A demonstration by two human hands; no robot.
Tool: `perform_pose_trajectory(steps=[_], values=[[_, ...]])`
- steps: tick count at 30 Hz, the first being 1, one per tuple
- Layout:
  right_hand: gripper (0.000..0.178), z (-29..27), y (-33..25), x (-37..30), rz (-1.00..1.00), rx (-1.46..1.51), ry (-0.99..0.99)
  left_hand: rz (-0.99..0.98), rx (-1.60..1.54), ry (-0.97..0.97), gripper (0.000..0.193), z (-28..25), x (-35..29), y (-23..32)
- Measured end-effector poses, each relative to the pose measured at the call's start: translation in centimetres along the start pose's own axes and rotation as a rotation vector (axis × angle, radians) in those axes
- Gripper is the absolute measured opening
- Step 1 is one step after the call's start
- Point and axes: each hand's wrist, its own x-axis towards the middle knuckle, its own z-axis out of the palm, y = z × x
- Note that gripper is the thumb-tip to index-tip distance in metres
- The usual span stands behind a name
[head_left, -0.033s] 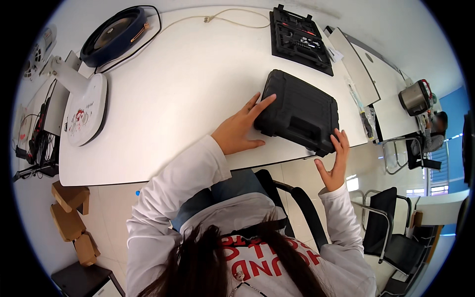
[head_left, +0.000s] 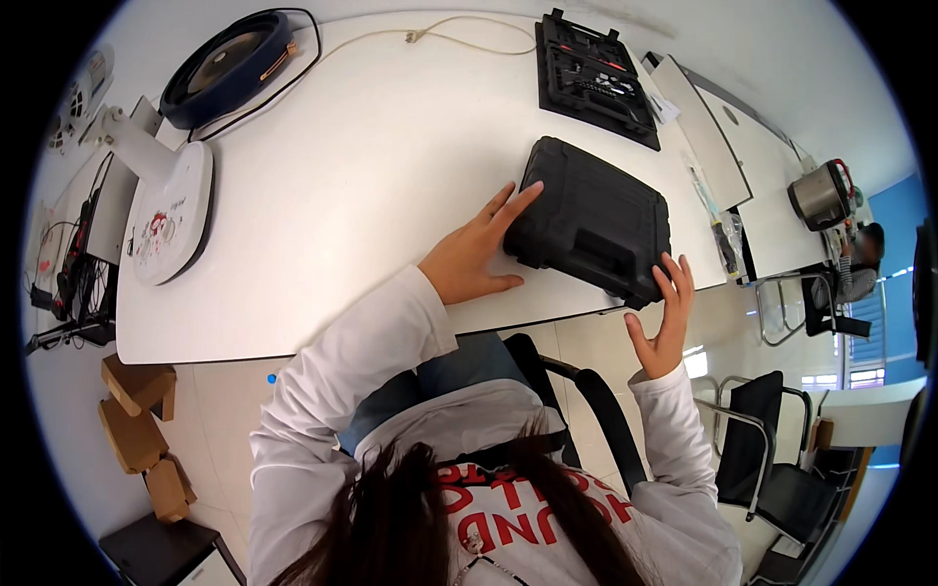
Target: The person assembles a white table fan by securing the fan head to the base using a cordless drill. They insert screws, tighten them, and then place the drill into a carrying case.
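Note:
A black plastic carrying case (head_left: 598, 210) with a moulded handle lies closed and flat near the table's front edge, turned slightly. My left hand (head_left: 464, 259) rests at its left side, fingers spread, index fingertip on the case's edge and thumb apart below. At the near right corner is my right hand (head_left: 668, 317), its fingertips touching the case's side and its thumb stretched away. Neither hand is wrapped round the case. Behind it, an open black tool case (head_left: 608, 125) shows several small tools in its slots.
The white table (head_left: 362, 166) carries a white stand base (head_left: 178, 230) at left and a round dark blue device (head_left: 220, 68) with a black cord at far left. A pale cable with plug (head_left: 412, 36) lies behind. Bagged items (head_left: 728, 239) sit at the right edge. A person (head_left: 860, 264) sits far right.

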Motion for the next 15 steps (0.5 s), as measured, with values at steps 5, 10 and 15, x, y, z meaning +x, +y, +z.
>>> perform_pose_trajectory(steps=[5,10,15], values=[[0.053,0.1,-3.6,5.1,-0.234,-0.125,-0.225,-0.073,0.046,0.073,0.089,0.6,-0.9,-2.2],[0.056,3.5,-4.7,12.2,-0.352,0.022,-0.440,0.010,0.160,0.214,0.058,1.8,-1.1,-2.8],[0.080,5.6,-3.1,14.3,-0.450,-0.106,-0.834,-0.044,0.360,0.223,0.046,2.3,-1.7,-2.3]])
